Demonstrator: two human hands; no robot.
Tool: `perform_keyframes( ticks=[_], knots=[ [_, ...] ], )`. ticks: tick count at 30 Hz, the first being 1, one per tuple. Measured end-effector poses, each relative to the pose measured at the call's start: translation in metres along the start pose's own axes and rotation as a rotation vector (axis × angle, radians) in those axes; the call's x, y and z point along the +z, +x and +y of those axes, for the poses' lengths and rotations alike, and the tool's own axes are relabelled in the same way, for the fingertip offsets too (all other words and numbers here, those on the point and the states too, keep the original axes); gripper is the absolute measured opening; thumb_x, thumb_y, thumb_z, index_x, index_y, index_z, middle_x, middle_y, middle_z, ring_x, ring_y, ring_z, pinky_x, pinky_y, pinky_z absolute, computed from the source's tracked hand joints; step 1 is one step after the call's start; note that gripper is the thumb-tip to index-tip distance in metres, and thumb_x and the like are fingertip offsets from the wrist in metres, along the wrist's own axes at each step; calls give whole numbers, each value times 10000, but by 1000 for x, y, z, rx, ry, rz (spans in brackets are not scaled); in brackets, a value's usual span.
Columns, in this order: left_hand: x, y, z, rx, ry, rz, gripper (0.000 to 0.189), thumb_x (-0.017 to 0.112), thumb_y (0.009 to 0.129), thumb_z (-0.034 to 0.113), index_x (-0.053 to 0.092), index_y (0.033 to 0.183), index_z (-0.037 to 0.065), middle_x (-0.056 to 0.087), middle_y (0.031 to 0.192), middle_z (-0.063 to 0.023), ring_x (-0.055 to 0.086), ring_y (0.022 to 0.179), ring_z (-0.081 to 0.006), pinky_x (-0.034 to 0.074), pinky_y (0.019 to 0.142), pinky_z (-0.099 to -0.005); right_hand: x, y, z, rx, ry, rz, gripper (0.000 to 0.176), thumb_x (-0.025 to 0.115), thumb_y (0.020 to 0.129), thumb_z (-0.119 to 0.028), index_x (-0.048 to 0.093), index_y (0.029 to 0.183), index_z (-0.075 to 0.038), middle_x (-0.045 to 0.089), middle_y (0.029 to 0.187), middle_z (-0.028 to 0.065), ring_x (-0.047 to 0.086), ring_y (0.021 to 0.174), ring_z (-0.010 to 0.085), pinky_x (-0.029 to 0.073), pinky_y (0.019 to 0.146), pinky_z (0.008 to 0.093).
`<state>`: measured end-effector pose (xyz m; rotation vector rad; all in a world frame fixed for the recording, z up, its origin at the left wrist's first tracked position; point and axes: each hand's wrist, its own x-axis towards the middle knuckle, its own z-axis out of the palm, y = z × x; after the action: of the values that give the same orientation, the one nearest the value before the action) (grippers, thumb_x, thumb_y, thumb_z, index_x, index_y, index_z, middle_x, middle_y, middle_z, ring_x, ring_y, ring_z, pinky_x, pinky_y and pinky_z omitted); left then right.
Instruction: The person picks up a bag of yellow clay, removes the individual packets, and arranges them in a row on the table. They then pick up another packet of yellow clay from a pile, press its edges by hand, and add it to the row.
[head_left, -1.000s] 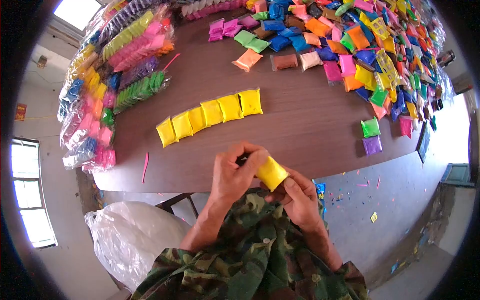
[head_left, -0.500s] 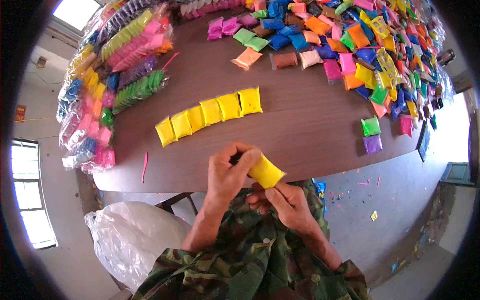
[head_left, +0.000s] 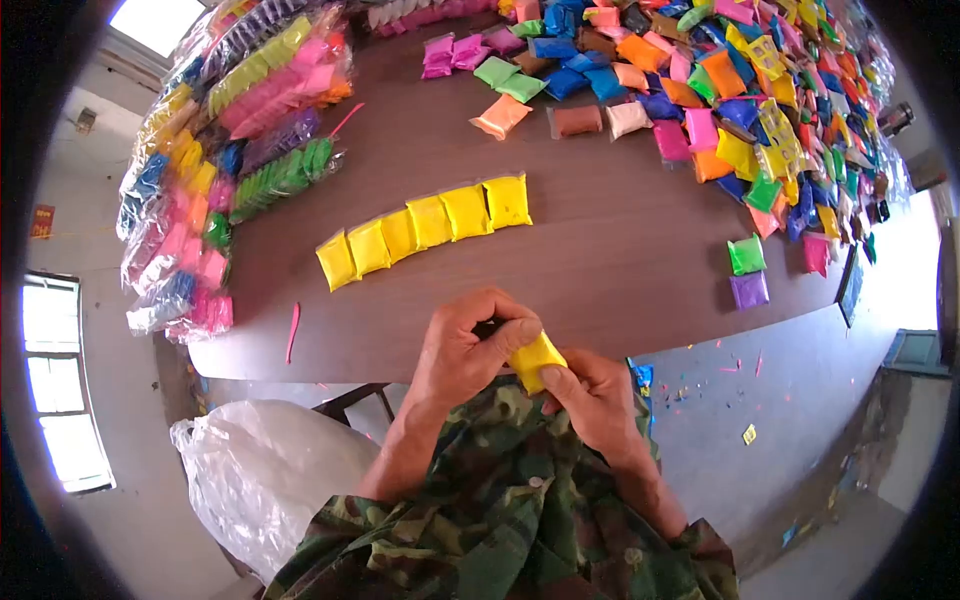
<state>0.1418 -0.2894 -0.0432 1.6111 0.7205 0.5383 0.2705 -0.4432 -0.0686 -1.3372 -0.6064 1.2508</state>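
Between my two hands is a small yellow packet (head_left: 536,362), held over the near table edge. My left hand (head_left: 473,345) is closed on its upper left side, thumb on top. My right hand (head_left: 597,397) pinches its lower right side with the thumb across the front. The fingers behind the packet are mostly hidden. Farther in on the brown table (head_left: 620,260) lies a slanting row of several yellow packets (head_left: 432,221), side by side and slightly overlapping.
Stacked rows of bagged coloured packets (head_left: 280,100) line the left side. A loose heap of mixed packets (head_left: 730,110) fills the back right. A green packet (head_left: 745,256) and a purple packet (head_left: 749,291) lie near the right. A clear plastic bag (head_left: 270,480) stands below the table at left.
The yellow packet has turned more upright between my hands. My right hand has moved up and shifted its grip higher along the packet's side. The row on the table is unchanged.
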Motion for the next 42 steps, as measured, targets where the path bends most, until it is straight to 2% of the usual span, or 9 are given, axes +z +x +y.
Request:
perform_keyframes(
  ticks=[7,10,13,16,22,25,29,35,42],
  knots=[
    [-7,-1,-6,-148,-70,-41,173,800,932,137,734,1005,-5,708,911,-34,662,802,-117,546,722,-268,3,-6,0,-18,67,-24,304,611,1078,-215,700,1220,40,752,973,59,677,822,100,566,706,262],
    [1,-2,-1,-163,-373,40,252,820,917,149,717,1089,-4,717,924,-15,670,818,-108,556,753,-267,4,-5,0,-51,102,26,301,612,1080,-209,699,1223,42,755,977,62,684,838,103,570,709,263],
    [13,-15,-2,-260,-273,-108,384,813,945,210,665,1205,-30,720,942,-29,674,858,-88,574,783,-257,9,-1,2,-123,100,93,293,625,1076,-201,702,1216,45,756,966,58,680,826,95,568,700,261],
    [16,-19,-14,-312,-337,-91,375,813,946,224,672,1190,-24,725,967,-35,673,870,-87,568,774,-257,12,1,11,-142,63,136,316,630,1075,-214,691,1222,59,759,972,71,697,831,108,574,684,254],
    [23,-19,-21,-158,-256,-35,340,792,965,208,668,1173,-30,719,947,-26,656,848,-78,554,756,-256,13,2,11,-161,-44,196,301,630,1075,-201,693,1203,64,759,957,68,700,816,109,576,679,248],
    [23,-19,-19,-164,-255,-32,215,778,976,186,708,1090,18,714,997,3,640,896,-66,531,793,-259,15,2,11,-155,-13,222,269,645,1066,-182,714,1191,47,740,907,32,672,799,83,557,691,247],
    [23,-19,-20,-193,-343,-43,224,756,994,189,706,1122,12,703,1007,3,635,898,-70,529,795,-257,16,0,11,-138,-8,226,259,644,1066,-172,721,1192,41,730,891,17,656,789,70,549,701,246],
    [25,-21,-23,-213,-409,-8,221,692,1037,201,699,1126,-1,689,976,-3,616,866,-71,517,745,-252,16,1,12,-140,10,196,310,622,1076,-215,693,1162,75,750,933,77,699,809,128,583,690,269],
    [24,-19,-10,-291,-371,81,268,641,1062,245,704,1097,-13,686,934,6,593,854,-59,497,723,-251,21,0,6,-116,57,135,304,568,1099,-180,675,1275,43,735,967,45,678,830,94,566,734,259]
  ],
)
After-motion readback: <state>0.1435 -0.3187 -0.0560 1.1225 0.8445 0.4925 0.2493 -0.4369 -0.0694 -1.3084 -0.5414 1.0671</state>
